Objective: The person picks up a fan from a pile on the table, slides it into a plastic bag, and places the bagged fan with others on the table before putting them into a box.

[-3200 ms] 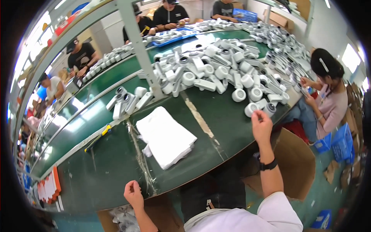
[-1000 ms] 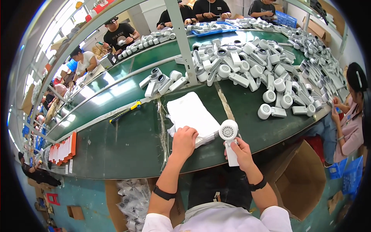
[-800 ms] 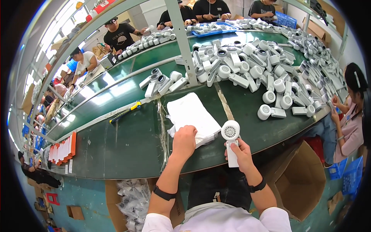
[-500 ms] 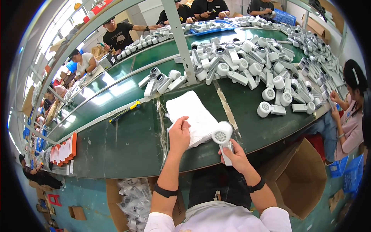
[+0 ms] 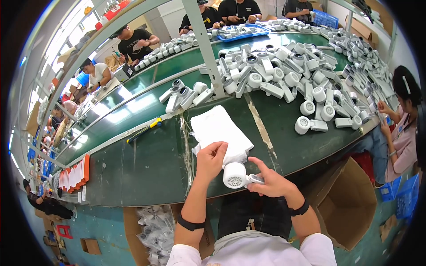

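Note:
My right hand (image 5: 270,181) grips the grey-white handle of a handheld fan (image 5: 234,175), a hair-dryer-shaped body with a round slotted grille facing me. Its thumb and forefinger are stretched along the handle. The fan is tilted sideways, its head to the left, just past the table's near edge. Close to the fan head, my left hand (image 5: 212,162) is closed in a pinch over the near left corner of a stack of thin white bags (image 5: 219,128). What lies between those fingertips, if anything, is hidden.
A large heap of similar fans (image 5: 275,71) covers the table's far right; a small group (image 5: 184,95) sits beside the metal post (image 5: 206,48). A hammer (image 5: 144,130) lies left of the bags. Below are an open cardboard box (image 5: 341,199) and a carton of bagged fans (image 5: 155,230). Co-workers sit around.
The fan has swung from upright to sideways and come left and nearer to me. My left hand has moved down and closed from a loose curl into a pinch.

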Action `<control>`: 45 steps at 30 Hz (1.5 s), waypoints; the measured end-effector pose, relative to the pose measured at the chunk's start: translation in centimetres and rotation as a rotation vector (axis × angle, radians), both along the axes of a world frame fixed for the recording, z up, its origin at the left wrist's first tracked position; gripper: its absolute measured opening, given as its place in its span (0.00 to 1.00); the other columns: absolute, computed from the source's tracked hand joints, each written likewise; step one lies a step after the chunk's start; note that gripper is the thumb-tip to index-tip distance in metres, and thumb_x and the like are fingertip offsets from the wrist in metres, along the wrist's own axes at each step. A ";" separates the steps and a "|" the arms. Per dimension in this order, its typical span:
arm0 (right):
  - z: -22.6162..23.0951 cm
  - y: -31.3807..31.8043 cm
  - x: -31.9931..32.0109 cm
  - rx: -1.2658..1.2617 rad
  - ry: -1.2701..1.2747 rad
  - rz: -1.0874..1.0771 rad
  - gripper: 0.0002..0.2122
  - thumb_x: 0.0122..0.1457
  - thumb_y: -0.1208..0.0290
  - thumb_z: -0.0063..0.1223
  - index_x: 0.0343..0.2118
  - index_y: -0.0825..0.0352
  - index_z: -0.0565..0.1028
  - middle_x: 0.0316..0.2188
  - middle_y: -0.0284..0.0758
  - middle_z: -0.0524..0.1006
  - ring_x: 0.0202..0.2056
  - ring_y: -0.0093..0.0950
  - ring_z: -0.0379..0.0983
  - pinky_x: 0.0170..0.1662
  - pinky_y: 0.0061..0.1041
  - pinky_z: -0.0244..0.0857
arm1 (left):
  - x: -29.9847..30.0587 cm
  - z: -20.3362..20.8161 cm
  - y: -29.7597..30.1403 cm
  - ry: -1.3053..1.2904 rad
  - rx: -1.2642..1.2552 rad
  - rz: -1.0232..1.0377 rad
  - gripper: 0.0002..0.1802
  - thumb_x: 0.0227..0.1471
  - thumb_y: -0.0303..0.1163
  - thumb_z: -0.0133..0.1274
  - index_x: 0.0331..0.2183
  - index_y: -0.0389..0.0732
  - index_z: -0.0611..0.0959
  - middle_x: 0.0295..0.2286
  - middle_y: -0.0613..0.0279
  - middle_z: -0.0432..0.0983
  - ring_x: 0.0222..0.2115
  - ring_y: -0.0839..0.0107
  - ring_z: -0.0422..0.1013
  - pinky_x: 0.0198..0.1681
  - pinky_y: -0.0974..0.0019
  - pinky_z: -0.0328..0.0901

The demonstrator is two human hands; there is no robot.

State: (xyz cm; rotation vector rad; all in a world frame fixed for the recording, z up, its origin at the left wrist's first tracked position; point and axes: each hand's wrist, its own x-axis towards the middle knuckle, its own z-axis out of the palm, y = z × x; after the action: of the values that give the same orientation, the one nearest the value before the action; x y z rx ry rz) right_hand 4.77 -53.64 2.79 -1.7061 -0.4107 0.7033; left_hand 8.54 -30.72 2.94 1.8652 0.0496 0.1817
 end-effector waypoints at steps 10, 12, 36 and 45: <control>1.2 -1.3 1.7 0.017 0.163 0.147 0.46 0.58 0.71 0.54 0.67 0.60 0.30 0.27 0.35 0.78 0.20 0.21 0.70 0.24 0.20 0.66 | -1.3 0.2 0.4 -0.012 0.002 -0.184 0.10 0.58 0.31 0.54 0.38 0.36 0.84 0.23 0.72 0.74 0.23 0.87 0.64 0.25 0.78 0.58; 0.8 -1.4 1.9 0.069 0.193 0.175 0.45 0.58 0.71 0.54 0.68 0.59 0.30 0.28 0.35 0.77 0.20 0.21 0.70 0.24 0.20 0.65 | -1.4 -0.4 0.6 0.052 -0.076 -0.225 0.10 0.59 0.31 0.53 0.39 0.36 0.84 0.25 0.72 0.75 0.26 0.86 0.66 0.28 0.78 0.61; -0.5 3.5 0.5 0.392 0.345 -0.306 0.33 0.62 0.69 0.49 0.67 0.57 0.45 0.31 0.39 0.76 0.17 0.25 0.73 0.17 0.21 0.67 | -3.9 0.4 -1.1 -0.771 0.556 -0.042 0.09 0.43 0.17 0.58 0.32 0.35 0.83 0.28 0.57 0.74 0.33 0.60 0.72 0.33 0.64 0.68; -2.3 5.8 1.1 0.572 0.167 -0.617 0.31 0.63 0.69 0.50 0.64 0.63 0.47 0.39 0.40 0.74 0.37 0.22 0.73 0.36 0.21 0.68 | -7.4 -3.3 -2.9 -0.438 0.018 -0.398 0.07 0.54 0.21 0.53 0.38 0.34 0.80 0.29 0.55 0.77 0.30 0.69 0.74 0.31 0.69 0.67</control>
State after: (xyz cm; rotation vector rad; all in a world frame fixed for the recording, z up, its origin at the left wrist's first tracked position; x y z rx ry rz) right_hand 5.91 -47.86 0.47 -1.1228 0.0479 0.2315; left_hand 1.11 -33.66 -0.32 1.7767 -0.6201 0.3084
